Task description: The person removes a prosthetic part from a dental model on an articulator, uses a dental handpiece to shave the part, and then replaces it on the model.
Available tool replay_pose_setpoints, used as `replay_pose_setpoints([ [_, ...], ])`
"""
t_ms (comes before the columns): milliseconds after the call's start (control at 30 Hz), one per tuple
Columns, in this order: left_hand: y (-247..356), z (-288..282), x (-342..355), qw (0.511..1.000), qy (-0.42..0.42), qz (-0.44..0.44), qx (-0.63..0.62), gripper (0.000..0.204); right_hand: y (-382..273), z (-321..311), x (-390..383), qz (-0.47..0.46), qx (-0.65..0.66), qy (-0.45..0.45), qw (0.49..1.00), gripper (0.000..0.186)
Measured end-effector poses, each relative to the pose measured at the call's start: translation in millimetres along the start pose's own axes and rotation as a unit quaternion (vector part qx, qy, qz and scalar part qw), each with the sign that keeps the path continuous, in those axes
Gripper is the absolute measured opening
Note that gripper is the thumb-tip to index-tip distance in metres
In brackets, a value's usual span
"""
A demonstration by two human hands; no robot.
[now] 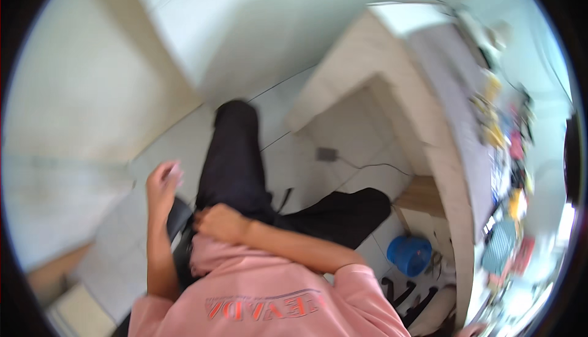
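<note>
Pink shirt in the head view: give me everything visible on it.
The pink shirt is worn by the person and fills the lower middle of the picture. It looks like soft, thin fabric, with short sleeves and red lettering with dark lines across the chest. The cloth is creased and bunched at the waist, above the black trousers. The right hand lies at its lower edge; whether it grips the cloth is unclear. The collar is out of view.

Matt cloth trousers (233,159), shirt (263,279) — matt cloth, bucket (395,251) — smooth plastic
</note>
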State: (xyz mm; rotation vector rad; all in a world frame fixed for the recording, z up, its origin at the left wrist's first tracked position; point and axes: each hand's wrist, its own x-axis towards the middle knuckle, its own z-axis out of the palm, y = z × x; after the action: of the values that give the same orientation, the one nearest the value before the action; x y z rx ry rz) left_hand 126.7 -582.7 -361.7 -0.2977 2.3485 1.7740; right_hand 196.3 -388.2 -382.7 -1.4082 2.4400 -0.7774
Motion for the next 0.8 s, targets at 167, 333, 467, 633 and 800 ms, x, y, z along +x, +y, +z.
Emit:
replay_pose_setpoints([
  [167,41,18,3,0.992,0.014,0.108,0.068,0.022,-6,-71,-21,0.084,0.109,0.190,0.972,0.017],
  [333,160,94,-32,0.966,-0.174,0.174,-0.077,0.021,-45,-221,-158,0.253,-0.053,0.401,0.879,0.030],
  [467,250,153,-80,0.850,-0.447,0.230,-0.158,0.036,-44,-311,-283,0.395,-0.257,0.606,0.641,0.015],
  [633,324,190,-131,0.568,-0.697,0.193,-0.392,0.037,-47,-376,-384,0.561,-0.113,0.629,0.526,0.031],
  [800,318,252,-167,0.192,-0.803,0.182,-0.534,0.086,-50,-355,-424,0.551,-0.176,0.673,0.461,0.041],
])
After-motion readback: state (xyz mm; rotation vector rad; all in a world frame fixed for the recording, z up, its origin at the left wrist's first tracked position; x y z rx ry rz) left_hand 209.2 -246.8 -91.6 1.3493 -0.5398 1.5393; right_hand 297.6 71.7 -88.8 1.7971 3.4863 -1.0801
